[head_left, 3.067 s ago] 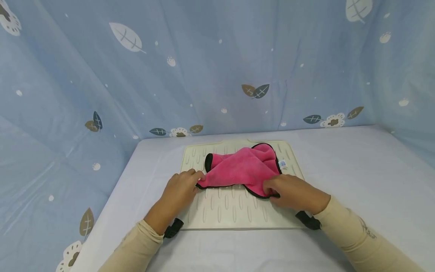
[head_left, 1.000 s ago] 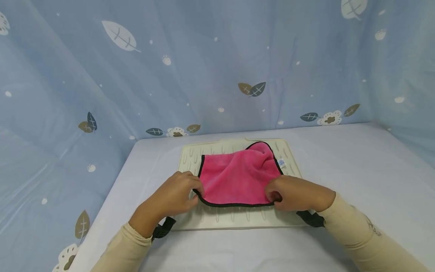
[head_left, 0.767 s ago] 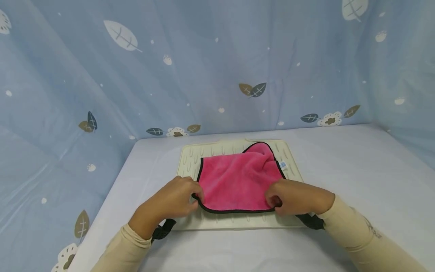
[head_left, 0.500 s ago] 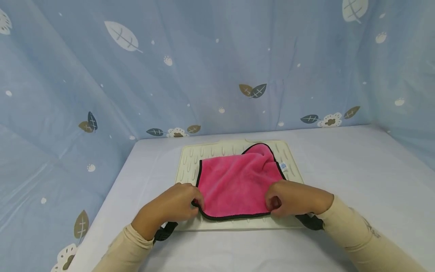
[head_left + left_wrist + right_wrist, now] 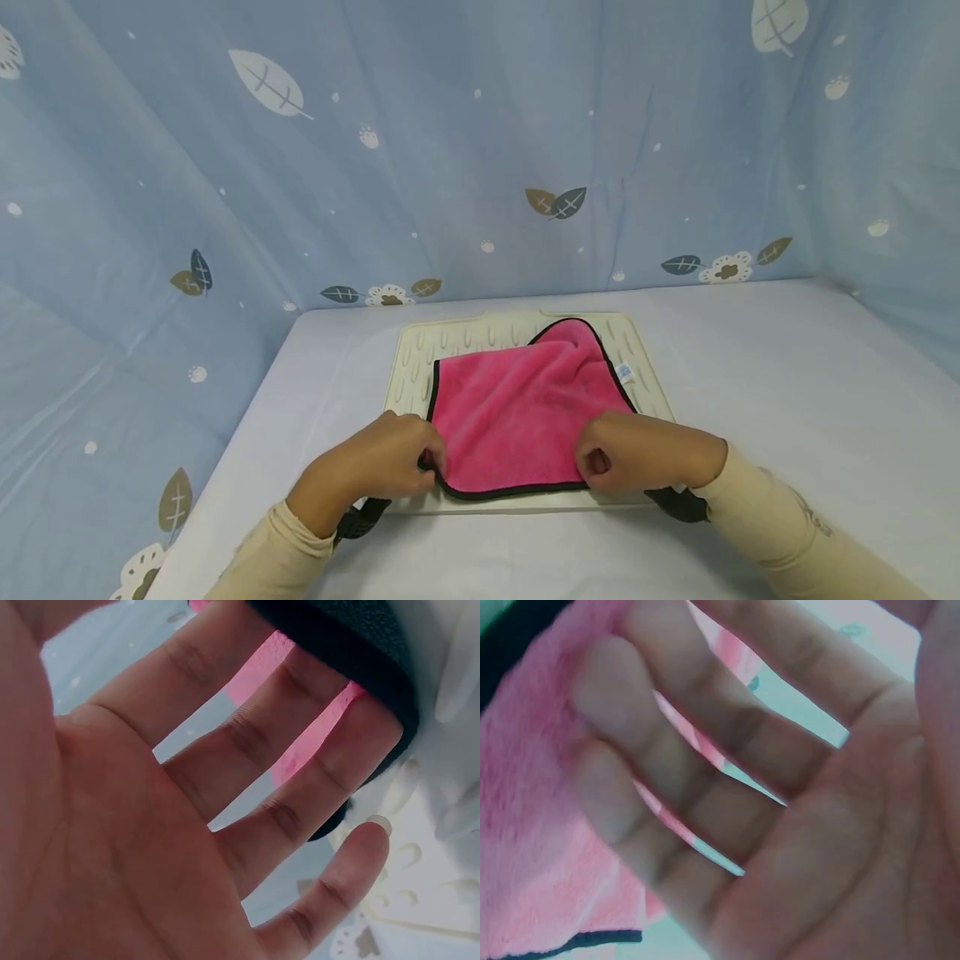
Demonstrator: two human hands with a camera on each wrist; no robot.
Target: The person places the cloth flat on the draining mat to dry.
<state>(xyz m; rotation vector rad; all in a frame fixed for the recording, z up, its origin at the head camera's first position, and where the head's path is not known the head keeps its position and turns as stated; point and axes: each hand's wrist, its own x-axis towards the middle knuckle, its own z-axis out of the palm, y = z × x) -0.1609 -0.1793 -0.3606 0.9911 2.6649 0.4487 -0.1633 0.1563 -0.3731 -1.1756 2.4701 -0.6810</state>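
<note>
Cloth (image 5: 517, 421), plush, pink and black-edged, is rumpled, its near corners pinched by both hands (image 5: 393, 454) (image 5: 637, 452).

We see a wide, flat white table top (image 5: 787, 417), and right on it, near the middle, lies a cream board (image 5: 480, 337) with little long oval shapes all over it. On the board we see a pink cloth (image 5: 517, 425) with a black edge, spread over most of the middle, with soft folds at the back and a small white tag (image 5: 625, 373) on one side. We see the table top to the left, to the right and in front of the board.
</note>
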